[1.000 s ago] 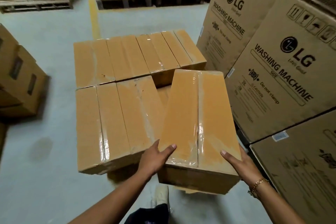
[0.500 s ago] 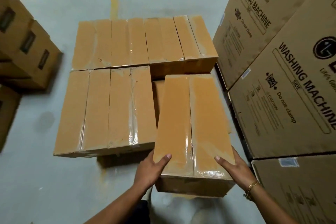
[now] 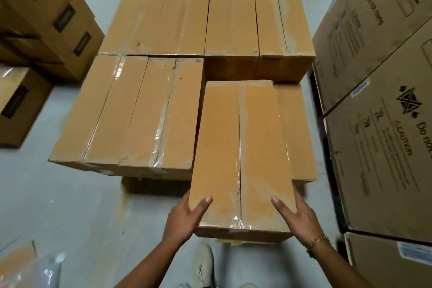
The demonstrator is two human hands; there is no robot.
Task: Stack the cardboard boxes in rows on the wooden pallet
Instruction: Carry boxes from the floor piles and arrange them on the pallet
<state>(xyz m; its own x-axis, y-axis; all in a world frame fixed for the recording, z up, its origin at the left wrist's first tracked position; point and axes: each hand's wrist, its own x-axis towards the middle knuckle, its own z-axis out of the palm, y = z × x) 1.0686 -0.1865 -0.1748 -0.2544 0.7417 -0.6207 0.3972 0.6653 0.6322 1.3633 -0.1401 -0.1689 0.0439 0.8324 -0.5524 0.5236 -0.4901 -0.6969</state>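
Observation:
I hold a long taped cardboard box (image 3: 240, 147) by its near end. My left hand (image 3: 187, 215) grips its near left corner, thumb on top. My right hand (image 3: 297, 217) grips the near right corner the same way. The box hangs over a lower box (image 3: 297, 128) in the front right gap of the stack. A front row of boxes (image 3: 131, 112) lies to its left and a back row (image 3: 210, 23) lies beyond it. The pallet is almost wholly hidden; only a dark base (image 3: 154, 186) shows under the front row.
Tall washing machine cartons (image 3: 378, 77) stand close on the right. More brown cartons (image 3: 46, 21) are stacked at the left, with another (image 3: 16, 259) at the bottom left corner. My shoe (image 3: 203, 266) is on the grey floor near the stack.
The held box has moved forward and lower over the front right gap. I have stepped closer, and the stack now sits nearer and more below me.

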